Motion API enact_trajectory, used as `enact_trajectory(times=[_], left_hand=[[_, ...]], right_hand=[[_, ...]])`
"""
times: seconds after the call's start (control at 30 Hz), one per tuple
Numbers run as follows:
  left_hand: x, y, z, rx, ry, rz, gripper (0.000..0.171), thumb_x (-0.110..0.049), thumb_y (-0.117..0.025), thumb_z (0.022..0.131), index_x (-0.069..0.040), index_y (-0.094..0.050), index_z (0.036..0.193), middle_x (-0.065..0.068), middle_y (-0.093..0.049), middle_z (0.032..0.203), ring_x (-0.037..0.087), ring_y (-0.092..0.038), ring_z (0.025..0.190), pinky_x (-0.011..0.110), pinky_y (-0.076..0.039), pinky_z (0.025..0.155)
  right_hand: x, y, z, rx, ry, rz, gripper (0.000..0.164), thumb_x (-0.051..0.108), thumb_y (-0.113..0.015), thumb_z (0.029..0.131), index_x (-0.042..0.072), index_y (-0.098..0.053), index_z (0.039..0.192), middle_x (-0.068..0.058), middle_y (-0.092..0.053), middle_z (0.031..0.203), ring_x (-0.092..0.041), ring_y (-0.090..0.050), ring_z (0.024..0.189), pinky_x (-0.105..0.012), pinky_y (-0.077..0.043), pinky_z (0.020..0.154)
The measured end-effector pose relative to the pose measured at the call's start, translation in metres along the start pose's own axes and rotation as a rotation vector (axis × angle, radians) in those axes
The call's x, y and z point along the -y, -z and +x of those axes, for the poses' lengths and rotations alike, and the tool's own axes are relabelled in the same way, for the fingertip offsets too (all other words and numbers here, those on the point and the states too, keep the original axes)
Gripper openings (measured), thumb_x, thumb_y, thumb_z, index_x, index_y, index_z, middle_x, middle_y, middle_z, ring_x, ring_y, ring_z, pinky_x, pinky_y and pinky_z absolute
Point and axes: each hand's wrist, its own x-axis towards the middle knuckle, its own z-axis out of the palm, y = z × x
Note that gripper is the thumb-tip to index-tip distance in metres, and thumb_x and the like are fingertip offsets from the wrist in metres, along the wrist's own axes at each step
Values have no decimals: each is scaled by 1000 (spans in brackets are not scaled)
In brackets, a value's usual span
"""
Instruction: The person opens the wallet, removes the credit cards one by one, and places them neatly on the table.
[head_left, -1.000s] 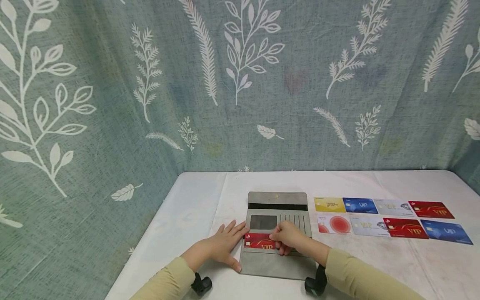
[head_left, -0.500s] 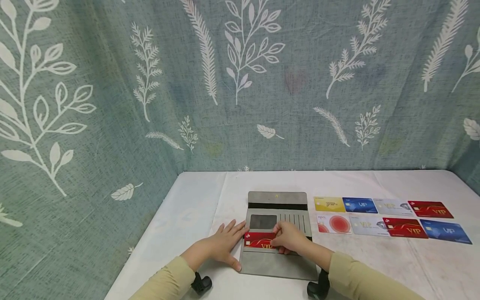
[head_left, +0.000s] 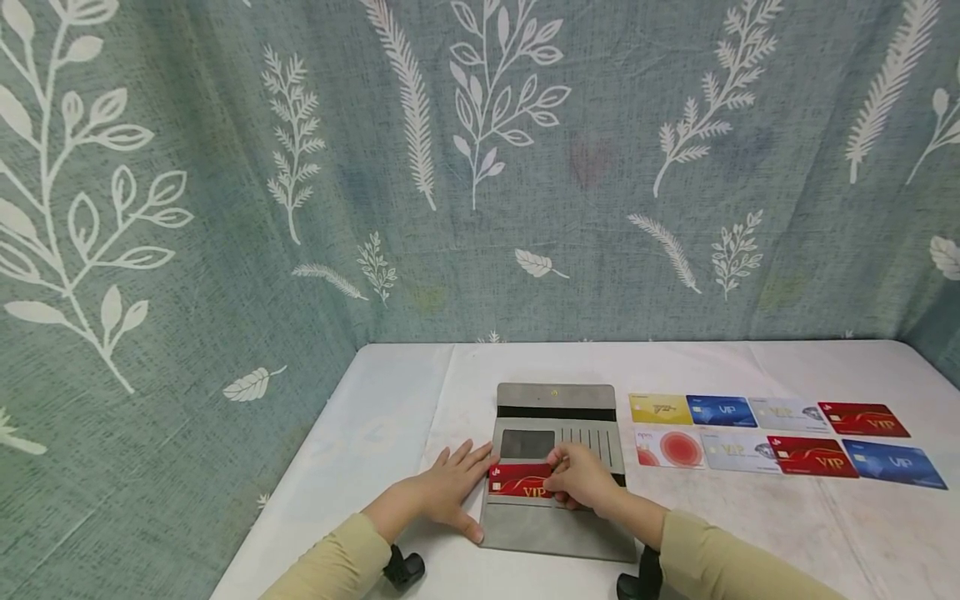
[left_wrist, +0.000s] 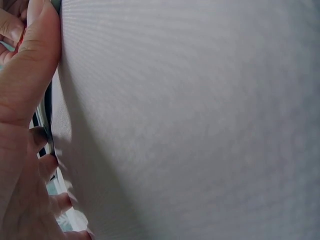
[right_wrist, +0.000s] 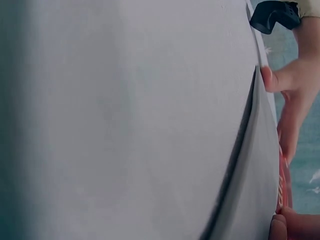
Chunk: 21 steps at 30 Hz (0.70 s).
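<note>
A grey wallet lies unfolded on the white table, its card slots facing up. My left hand rests with spread fingers along its left edge, thumb at the lower left corner. Between thumb and curled fingers, my right hand pinches the right end of a red VIP card, which lies across the wallet's middle just under the dark window pocket. The hand covers that end of the card. In the right wrist view, the card shows edge-on over the lifted-looking wallet side.
Two rows of cards lie to the right of the wallet, among them a yellow card, a blue card, a white card with red circles and a red card. A leaf-patterned green curtain hangs behind the table.
My right hand and forearm have shifted slightly right, still pinching the red card. More of the card's gold lettering shows now. The left hand and wallet stay in place.
</note>
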Motion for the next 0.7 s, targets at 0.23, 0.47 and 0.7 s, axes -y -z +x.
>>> enact_trajectory(times=[0.23,0.47,0.7], left_hand=[[-2,1,-1,2,1,3,110,-62,-70,63,-14,-17,147,4,-10,154,34,-5,140,59,-7,107],[-4,4,-4,-2,2,5,109,-61,-70,63,-13,-19,146,6,-12,153,35,-6,139,59,-8,107],[-6,6,-4,8,16,0,110,-61,-70,62,-14,-18,147,5,-11,154,35,-4,140,59,-7,107]], right_hand=[[0,-2,-1,-34,-1,7,22,3,-69,78,0,-55,94,-3,-58,66,-12,-51,49,-24,-47,44],[0,-2,2,-36,16,31,21,2,-68,78,-1,-55,95,-5,-59,68,-13,-52,50,-24,-47,45],[1,-2,0,-50,61,1,20,3,-68,79,0,-56,95,-3,-57,68,-13,-52,53,-25,-49,49]])
